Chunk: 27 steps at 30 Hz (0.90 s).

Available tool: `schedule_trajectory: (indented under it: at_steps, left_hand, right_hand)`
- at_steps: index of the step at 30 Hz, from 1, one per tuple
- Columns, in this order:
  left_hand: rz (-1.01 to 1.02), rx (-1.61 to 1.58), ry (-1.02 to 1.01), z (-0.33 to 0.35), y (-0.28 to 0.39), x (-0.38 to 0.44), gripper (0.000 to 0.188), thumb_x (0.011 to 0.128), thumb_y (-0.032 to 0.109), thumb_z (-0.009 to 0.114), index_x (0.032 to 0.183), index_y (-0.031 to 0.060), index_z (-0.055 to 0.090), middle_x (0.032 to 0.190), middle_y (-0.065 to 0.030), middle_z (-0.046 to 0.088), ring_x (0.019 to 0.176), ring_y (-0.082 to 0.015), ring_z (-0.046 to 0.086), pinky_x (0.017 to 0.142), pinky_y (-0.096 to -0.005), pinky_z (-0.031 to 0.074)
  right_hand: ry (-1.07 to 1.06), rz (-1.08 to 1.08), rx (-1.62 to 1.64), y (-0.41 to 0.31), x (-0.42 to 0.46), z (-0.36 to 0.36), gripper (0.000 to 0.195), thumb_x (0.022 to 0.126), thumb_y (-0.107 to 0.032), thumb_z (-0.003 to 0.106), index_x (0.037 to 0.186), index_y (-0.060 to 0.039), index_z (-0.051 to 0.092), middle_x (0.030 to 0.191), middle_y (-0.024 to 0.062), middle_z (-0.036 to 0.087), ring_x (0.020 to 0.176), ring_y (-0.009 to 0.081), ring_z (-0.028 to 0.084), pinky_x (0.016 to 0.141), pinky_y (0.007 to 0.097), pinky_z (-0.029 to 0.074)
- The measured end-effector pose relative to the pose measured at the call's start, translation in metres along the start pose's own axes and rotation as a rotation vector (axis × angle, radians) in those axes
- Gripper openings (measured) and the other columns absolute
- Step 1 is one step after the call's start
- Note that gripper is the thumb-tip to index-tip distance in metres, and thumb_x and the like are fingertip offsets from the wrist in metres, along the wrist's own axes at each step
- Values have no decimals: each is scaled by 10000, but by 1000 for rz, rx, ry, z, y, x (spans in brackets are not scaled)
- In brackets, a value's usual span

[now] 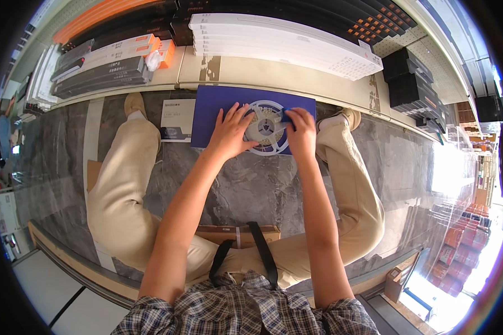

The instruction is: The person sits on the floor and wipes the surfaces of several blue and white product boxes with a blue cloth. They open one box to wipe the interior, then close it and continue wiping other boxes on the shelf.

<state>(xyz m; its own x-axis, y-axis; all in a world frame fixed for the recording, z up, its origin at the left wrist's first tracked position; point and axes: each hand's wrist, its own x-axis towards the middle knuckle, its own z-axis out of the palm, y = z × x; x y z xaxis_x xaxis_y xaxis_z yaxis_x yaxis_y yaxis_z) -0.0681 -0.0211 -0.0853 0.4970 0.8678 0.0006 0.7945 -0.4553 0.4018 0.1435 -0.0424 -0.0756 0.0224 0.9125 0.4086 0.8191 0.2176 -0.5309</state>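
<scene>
A white plastic reel wound with LED strip lies flat on a dark blue box on the floor. My left hand rests over the reel's left side, its fingers spread and the thumb near the lower rim. With bent fingers, my right hand pinches a small blue piece at the reel's upper right; whether it is cloth or a packet cannot be told. The fingertips partly hide it. Left of the blue box lies a flat white printed carton, which bears writing.
A low shelf runs along the far side, carrying stacked long white boxes, grey boxes and black cases. My bent legs flank the grey tiled floor. A brown carton lies close to me.
</scene>
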Motion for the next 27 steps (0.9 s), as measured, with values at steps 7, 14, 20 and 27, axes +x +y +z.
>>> schedule_trajectory:
  at_steps: [7,14,20,27]
  left_hand:
    - [-1,20,-20,-1,0,1,793,719,456,756,1368,118,450,1497,-65,304,1407,-278,226,1127,-544,192]
    - [83,-188,-88,-22,-25,-3,830,640,254,826,1367,128,445,1496,-54,320,1411,-259,228,1141,-456,233]
    - [144,-33,0,-8,-39,-6,711,661,108,775,1316,132,499,1463,-42,380,1389,-271,283,1124,-466,246]
    - [84,-150,-29,-14,-28,-8,657,671,67,722,1291,157,523,1444,-35,409,1380,-270,304,1124,-475,234]
  right_hand:
    - [-22,64,-114,0,-12,0,325,724,16,626,1045,-38,639,1105,120,566,1018,321,544,889,398,464]
    - [-32,59,143,-70,-16,13,390,735,53,601,1117,-26,603,1155,160,530,1016,344,562,868,418,481]
    - [-259,-24,160,-87,-30,43,429,666,92,600,1080,-17,579,1134,156,550,1032,361,542,901,428,461]
    - [-250,60,155,-83,-22,31,397,664,75,631,1047,-16,583,1110,148,552,1034,356,546,877,428,459]
